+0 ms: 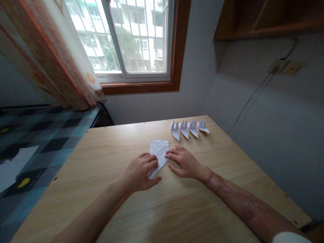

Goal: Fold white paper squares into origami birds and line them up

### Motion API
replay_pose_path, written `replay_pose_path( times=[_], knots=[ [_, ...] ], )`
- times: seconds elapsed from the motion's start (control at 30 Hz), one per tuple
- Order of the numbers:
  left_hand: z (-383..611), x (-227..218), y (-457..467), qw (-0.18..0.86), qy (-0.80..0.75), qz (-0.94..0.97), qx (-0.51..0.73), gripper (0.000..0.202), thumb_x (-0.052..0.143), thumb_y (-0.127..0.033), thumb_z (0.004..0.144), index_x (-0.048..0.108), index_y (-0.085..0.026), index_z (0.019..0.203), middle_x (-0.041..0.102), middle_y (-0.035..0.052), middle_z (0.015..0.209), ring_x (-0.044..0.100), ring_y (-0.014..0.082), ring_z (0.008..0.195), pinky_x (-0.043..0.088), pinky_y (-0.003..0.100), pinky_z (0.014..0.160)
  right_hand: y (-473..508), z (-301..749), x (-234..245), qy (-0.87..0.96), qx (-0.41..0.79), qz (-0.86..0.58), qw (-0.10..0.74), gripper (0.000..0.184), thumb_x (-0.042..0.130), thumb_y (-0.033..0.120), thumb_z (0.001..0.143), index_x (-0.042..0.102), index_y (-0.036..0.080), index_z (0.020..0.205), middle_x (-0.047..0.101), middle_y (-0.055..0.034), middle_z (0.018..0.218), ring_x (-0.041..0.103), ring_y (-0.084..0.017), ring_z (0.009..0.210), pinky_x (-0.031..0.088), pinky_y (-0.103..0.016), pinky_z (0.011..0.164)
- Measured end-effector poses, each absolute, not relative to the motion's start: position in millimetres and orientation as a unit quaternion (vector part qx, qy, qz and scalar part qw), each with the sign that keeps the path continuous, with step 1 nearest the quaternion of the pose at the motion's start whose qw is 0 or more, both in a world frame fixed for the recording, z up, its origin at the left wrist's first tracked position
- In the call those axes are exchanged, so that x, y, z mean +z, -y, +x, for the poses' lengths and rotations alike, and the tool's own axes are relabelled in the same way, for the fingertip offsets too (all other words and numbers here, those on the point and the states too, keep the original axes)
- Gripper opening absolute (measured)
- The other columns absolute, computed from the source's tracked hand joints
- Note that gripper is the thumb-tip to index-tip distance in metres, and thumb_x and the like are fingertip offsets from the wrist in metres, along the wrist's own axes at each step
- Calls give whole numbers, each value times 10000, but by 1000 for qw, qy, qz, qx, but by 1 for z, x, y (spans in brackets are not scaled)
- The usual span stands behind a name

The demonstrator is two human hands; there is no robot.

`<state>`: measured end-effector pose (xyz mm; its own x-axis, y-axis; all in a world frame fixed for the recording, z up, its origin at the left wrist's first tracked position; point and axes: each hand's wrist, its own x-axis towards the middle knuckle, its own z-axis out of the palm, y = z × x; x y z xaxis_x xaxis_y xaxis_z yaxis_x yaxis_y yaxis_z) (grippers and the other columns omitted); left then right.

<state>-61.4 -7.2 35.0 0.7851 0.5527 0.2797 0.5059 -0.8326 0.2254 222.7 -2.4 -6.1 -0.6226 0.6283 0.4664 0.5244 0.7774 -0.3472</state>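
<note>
A white sheet of paper (pixel 159 151), folded into a kite-like shape, lies flat near the middle of the wooden table (pixel 106 162). My left hand (pixel 140 173) rests on its lower left part, fingers curled down onto the paper. My right hand (pixel 182 161) lies flat beside it, fingertips pressing the paper's right edge. Neither hand lifts the paper off the table.
Several folded white paper figures (pixel 188 128) stand in a row at the table's far right. A window (pixel 134 37) and a curtain (pixel 50 54) are behind. A bed with a checked cover (pixel 30 141) lies left. A wall runs along the right.
</note>
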Motion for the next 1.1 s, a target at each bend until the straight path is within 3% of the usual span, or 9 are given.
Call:
replay_pose_path(
  times=[0.07,0.23,0.43,0.57,0.7,0.87,0.93,1.0,1.1],
  knots=[
    [-62,36,7,43,-296,940,164,230,744,-453,948,688,-230,960,742,88,1013,725,295,965,568,462,970,3,223,-5,898,80,-315,296,361,753,271,962,718,241,1320,752,-115,1292,701,-307,1221,463,-555,1232],
    [-69,31,2,25,-300,940,159,171,603,-355,1071,699,-227,1010,731,85,1009,705,242,890,552,346,780,5,224,-3,902,105,-278,313,251,715,259,988,748,264,1237,765,-87,1143,705,-283,1099,566,-475,1083],
    [-74,23,2,42,-317,928,191,282,490,-288,1120,700,-228,943,721,52,882,682,181,738,509,279,691,2,225,-5,891,112,-291,331,428,776,299,959,683,251,1374,770,-116,1248,705,-317,1182,557,-501,1090],
    [-75,26,4,140,-399,870,255,239,500,-329,1116,692,-228,1017,733,25,847,656,160,685,477,263,654,-2,226,-8,825,126,-347,427,361,790,272,949,696,249,1297,795,-104,1222,733,-310,1159,563,-491,1072],
    [-68,31,4,266,-444,792,324,292,499,-401,1114,692,-208,1009,683,-2,780,597,151,680,452,253,648,-6,229,-15,730,212,-414,500,237,809,377,963,745,227,1135,819,-82,1090,762,-275,1021,602,-426,978],
    [-58,19,2,379,-461,721,352,402,539,-525,1086,703,-185,946,621,-9,737,567,159,678,435,254,614,-13,231,-26,632,343,-450,530,371,830,449,932,720,223,1205,824,-68,1063,776,-262,970,628,-371,847],
    [-58,12,2,367,-475,726,335,389,553,-517,1077,704,-189,932,634,-3,737,582,168,668,452,265,614,-16,231,-27,630,366,-448,518,367,811,433,941,719,215,1222,816,-70,1076,770,-256,967,619,-358,829],
    [-59,7,2,288,-500,751,320,302,620,-465,1042,707,-195,939,677,16,774,631,197,714,508,299,670,-18,230,-27,666,357,-452,474,256,786,393,956,744,203,1122,799,-60,1029,752,-244,939,598,-346,825],
    [-60,3,1,139,-480,808,312,157,670,-344,1009,731,-209,1061,781,85,1034,722,276,983,591,417,910,-19,230,-24,731,275,-478,401,149,782,322,947,718,194,906,738,-39,902,687,-229,864,555,-340,801]
  ],
)
